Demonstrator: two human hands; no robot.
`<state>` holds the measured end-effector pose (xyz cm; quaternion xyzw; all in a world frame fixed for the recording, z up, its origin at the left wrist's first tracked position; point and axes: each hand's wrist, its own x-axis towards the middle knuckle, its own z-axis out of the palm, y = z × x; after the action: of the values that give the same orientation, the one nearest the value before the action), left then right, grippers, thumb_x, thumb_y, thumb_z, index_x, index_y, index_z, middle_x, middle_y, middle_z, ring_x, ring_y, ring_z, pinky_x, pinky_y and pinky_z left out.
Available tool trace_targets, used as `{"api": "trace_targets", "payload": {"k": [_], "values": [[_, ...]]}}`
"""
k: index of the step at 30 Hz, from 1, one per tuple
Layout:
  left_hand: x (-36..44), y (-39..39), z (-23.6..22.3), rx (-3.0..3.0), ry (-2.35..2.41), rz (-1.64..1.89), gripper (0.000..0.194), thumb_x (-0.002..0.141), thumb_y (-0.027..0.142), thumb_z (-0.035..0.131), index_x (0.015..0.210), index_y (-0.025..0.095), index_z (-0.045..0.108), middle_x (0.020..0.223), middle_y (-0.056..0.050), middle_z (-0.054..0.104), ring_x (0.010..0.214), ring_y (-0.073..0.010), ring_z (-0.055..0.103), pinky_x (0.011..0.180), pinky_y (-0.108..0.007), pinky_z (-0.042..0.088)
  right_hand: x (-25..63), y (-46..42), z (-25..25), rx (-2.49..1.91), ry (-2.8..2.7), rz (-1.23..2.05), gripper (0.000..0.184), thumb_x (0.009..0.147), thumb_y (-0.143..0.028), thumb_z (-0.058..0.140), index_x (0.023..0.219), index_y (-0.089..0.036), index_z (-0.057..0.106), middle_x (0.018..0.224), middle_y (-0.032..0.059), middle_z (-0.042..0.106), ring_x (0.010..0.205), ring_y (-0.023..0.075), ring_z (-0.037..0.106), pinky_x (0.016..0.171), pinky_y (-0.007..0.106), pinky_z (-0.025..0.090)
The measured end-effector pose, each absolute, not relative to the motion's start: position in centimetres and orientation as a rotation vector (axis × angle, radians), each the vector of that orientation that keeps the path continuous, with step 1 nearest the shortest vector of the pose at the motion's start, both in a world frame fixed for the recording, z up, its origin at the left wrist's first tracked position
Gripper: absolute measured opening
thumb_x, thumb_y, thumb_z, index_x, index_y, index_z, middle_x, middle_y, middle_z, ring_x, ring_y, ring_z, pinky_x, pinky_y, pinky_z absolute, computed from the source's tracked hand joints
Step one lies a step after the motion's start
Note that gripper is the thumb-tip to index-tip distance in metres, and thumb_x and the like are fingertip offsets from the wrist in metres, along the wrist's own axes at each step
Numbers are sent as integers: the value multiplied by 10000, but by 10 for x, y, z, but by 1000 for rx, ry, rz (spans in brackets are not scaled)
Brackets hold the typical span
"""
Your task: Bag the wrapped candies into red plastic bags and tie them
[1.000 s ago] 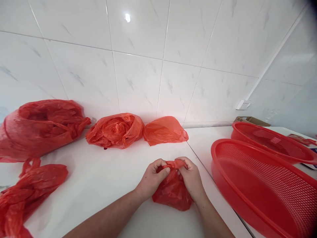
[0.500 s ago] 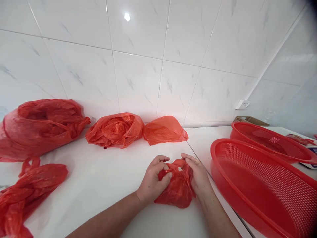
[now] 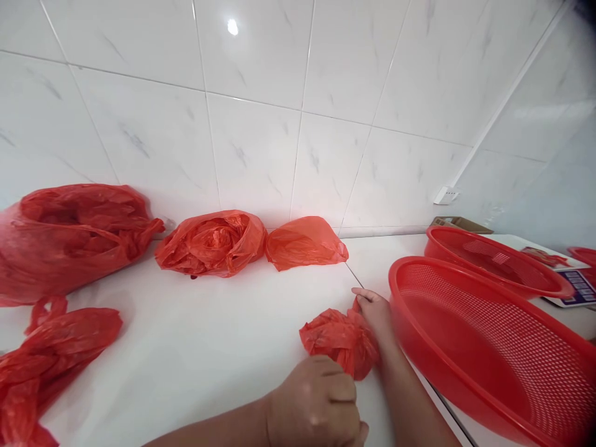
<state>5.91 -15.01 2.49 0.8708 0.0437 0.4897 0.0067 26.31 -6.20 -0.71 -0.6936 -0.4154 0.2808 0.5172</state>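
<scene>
Between my hands is a small red plastic bag, bunched and gathered on the white table. My left hand is a fist at the near side, and a twisted strip of the bag runs into it. What lies inside the fist is hidden. At the bag's right side, my right hand pinches a gathered end of the plastic between thumb and fingers. Whether the bag has contents cannot be made out.
Against the tiled wall lie a large stuffed red bag, a rounded bag of crumpled plastic and a flat red bag. Another knotted red bag lies at left. Red mesh baskets stand at right, by a scale.
My left hand has closed into a fist and come nearer and lower, drawing out a strip of the bag. The right hand has shifted slightly right, and the bag is more tightly bunched.
</scene>
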Motion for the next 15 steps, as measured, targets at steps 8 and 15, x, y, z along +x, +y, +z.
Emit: {"api": "trace_targets", "payload": {"k": [8,15], "values": [[62,-156,24,2794,127,1559,362,853,273,527,521,165,435,633,33,564,554,-89,443,546,-253,377,259,-64,-10,-1599,-1102,582,389,667,-353,511,957,-145,665,859,72,686,772,198,615,685,289,471],[57,-136,6,2910,883,1078,626,757,429,589,1321,230,404,1451,-169,319,1272,-393,363,941,-569,391,247,-70,-9,-1324,-1317,1095,444,720,-504,602,1012,-172,645,947,96,694,876,232,643,753,312,497]]}}
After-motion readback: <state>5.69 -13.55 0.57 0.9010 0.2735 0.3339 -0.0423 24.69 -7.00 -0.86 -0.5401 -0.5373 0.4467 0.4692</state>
